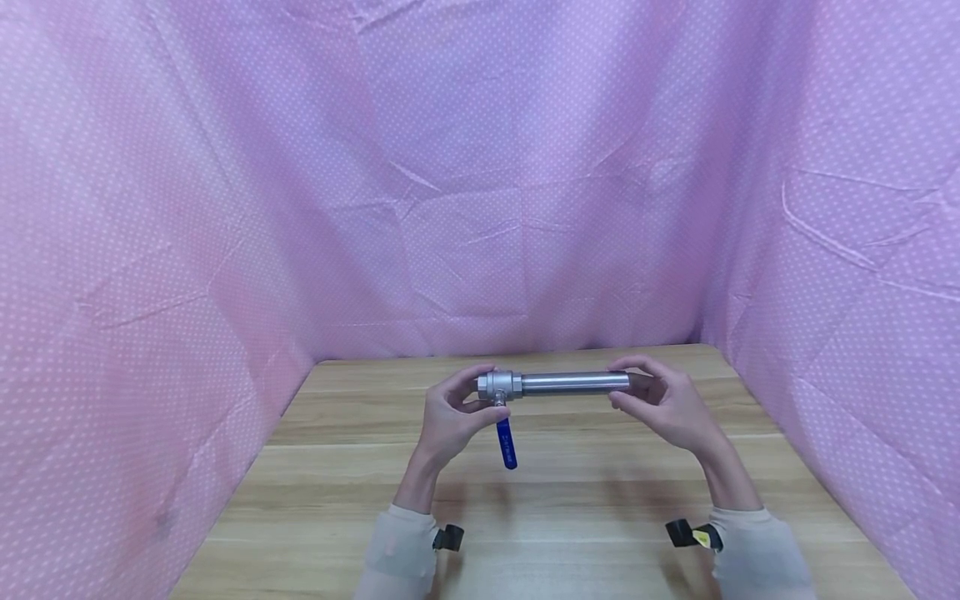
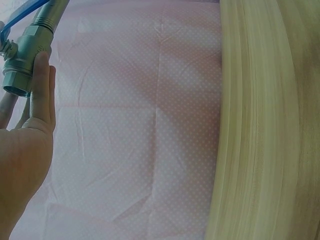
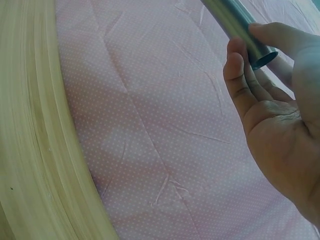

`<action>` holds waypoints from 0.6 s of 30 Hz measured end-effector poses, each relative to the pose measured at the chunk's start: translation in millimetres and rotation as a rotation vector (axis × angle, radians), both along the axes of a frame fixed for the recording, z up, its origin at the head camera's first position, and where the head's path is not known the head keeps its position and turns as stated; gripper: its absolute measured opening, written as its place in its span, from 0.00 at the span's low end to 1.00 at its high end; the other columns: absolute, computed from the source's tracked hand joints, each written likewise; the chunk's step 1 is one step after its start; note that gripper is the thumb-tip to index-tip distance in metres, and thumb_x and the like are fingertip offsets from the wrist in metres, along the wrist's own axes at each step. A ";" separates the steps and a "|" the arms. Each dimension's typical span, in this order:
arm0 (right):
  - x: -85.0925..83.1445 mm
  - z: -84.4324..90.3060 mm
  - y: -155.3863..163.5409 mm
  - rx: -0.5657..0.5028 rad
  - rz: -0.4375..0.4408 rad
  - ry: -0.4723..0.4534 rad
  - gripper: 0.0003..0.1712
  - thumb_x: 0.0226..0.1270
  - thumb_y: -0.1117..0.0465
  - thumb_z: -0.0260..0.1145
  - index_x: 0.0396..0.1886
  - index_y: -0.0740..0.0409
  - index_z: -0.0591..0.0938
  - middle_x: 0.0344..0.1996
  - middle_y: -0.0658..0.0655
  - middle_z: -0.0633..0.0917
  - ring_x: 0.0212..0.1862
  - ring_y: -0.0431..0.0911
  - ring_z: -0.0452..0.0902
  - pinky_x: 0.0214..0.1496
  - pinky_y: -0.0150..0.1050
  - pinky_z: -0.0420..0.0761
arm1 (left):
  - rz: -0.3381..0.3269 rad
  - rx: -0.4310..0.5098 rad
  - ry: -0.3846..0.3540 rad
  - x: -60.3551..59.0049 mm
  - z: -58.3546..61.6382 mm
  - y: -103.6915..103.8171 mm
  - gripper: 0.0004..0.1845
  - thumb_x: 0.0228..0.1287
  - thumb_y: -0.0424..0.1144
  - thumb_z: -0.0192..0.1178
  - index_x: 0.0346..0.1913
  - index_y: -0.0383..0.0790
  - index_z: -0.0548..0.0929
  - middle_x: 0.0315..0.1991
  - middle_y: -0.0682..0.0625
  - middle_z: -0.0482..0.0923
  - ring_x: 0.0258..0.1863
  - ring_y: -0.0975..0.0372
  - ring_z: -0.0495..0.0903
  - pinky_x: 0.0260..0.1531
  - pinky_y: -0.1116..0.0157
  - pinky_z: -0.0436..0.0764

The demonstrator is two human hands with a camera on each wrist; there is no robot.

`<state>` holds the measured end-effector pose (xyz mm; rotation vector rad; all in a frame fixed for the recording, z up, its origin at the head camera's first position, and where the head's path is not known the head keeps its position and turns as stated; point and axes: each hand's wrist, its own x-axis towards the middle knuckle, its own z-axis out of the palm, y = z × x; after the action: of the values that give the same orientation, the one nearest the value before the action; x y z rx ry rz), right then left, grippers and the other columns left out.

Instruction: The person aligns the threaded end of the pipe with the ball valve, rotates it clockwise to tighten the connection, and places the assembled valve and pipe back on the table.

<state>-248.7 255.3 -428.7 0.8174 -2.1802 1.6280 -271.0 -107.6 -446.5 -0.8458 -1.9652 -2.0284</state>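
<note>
A steel pipe (image 1: 574, 382) joined to a metal ball valve (image 1: 498, 385) is held level above the wooden table (image 1: 570, 492). The valve's blue lever handle (image 1: 507, 443) hangs downward. My left hand (image 1: 453, 412) grips the valve body, fingers curled round it; in the left wrist view the valve (image 2: 25, 52) lies against my fingers (image 2: 41, 92). My right hand (image 1: 663, 402) pinches the pipe's free end; in the right wrist view the pipe (image 3: 240, 25) sits between thumb and fingertips (image 3: 235, 75).
Pink dotted cloth (image 1: 480, 183) hangs as walls at the back and on both sides of the table. Straps (image 1: 693, 535) sit on both wrists over pale sleeves.
</note>
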 end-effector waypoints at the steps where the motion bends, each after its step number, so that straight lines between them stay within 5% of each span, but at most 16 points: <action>1: 0.1 0.0 0.1 -0.007 0.010 -0.002 0.23 0.71 0.80 0.74 0.63 0.70 0.82 0.41 0.43 0.94 0.42 0.36 0.93 0.43 0.30 0.96 | 0.000 0.000 0.001 -0.2 -0.3 -0.1 0.37 0.57 0.23 0.82 0.71 0.24 0.81 0.66 0.34 0.86 0.59 0.65 0.90 0.64 0.59 0.95; 9: 0.4 0.7 -0.2 0.002 0.014 -0.002 0.23 0.71 0.81 0.73 0.63 0.70 0.82 0.39 0.41 0.93 0.42 0.33 0.92 0.43 0.29 0.95 | -0.007 0.003 -0.004 -0.6 -0.4 0.0 0.38 0.57 0.22 0.82 0.72 0.22 0.80 0.65 0.37 0.86 0.58 0.65 0.90 0.64 0.59 0.95; 18: 1.0 1.6 -0.9 0.028 -0.025 -0.010 0.22 0.72 0.78 0.74 0.63 0.67 0.83 0.35 0.47 0.93 0.38 0.34 0.91 0.41 0.30 0.94 | 0.000 0.002 -0.017 0.2 0.5 -0.4 0.36 0.57 0.22 0.82 0.71 0.32 0.85 0.66 0.35 0.85 0.59 0.64 0.90 0.64 0.58 0.95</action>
<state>-247.7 254.4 -427.0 0.7888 -2.2161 1.5964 -270.8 -108.0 -446.0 -0.8308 -1.9721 -2.0432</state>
